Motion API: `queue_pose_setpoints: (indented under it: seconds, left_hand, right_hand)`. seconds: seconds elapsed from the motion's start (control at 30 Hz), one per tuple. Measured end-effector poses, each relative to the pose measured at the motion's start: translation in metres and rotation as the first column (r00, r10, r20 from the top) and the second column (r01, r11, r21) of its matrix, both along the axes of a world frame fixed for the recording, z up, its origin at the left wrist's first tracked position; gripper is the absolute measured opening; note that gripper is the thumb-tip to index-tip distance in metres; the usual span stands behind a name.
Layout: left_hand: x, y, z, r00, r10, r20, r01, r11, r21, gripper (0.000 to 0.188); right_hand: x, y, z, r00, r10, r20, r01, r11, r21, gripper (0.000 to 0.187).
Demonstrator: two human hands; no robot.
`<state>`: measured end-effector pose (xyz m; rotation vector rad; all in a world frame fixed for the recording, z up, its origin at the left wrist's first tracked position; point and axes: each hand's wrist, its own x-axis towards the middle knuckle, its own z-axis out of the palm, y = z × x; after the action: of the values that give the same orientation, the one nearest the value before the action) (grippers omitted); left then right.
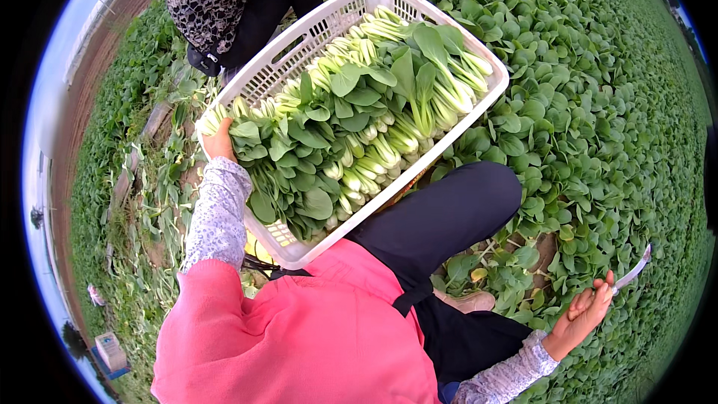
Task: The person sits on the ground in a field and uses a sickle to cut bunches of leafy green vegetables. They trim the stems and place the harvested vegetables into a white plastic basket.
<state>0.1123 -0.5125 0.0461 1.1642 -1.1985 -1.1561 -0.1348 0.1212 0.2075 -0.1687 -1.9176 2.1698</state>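
A white plastic crate (389, 208) sits tilted in front of me, filled with rows of bok choy (359, 97), pale stalks and dark green leaves side by side. At the crate's left end my left hand (220, 141) is closed round a bok choy (215, 117), its fingers partly hidden by stalks and leaves. Out to the lower right, over the growing plants, my right hand (588, 308) grips a small knife with a curved blade (636, 266); the handle is mostly covered by the hand.
Rows of growing bok choy (568, 120) spread to the right. Trimmed leaves litter the ground (161, 209) on the left. Beyond the crate's far left side is another person in a patterned top (213, 0). A stack of white crates (111, 352) stands at the far left.
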Motion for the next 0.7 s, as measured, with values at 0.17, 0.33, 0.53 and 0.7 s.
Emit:
queue_pose_setpoints:
  seconds: [0.17, 0.33, 0.53, 0.7]
  left_hand:
    - [-0.002, 0.018, 0.009, 0.964, 0.061, 0.259, -0.031, 0.993, -0.117, 0.056]
    - [-0.031, -0.024, -0.036, 0.570, 0.168, 0.804, -0.309, 0.951, 0.020, 0.089]
    - [0.013, -0.045, -0.025, 0.673, 0.244, 0.698, -0.164, 0.970, -0.182, 0.119]
    - [-0.007, 0.006, 0.040, 0.471, 0.470, 0.747, 0.207, 0.764, -0.611, 0.092]
  right_hand:
    - [0.002, -0.001, -0.001, 1.000, -0.011, 0.018, 0.011, 1.000, 0.023, 0.036]
    - [0.003, 0.010, -0.003, 1.000, 0.012, 0.002, -0.012, 1.000, -0.002, 0.034]
    - [0.002, -0.003, 0.006, 1.000, -0.012, 0.029, 0.013, 0.999, -0.034, 0.035]
    - [0.010, 0.016, 0.009, 0.997, -0.070, 0.041, 0.073, 0.995, -0.072, 0.036]
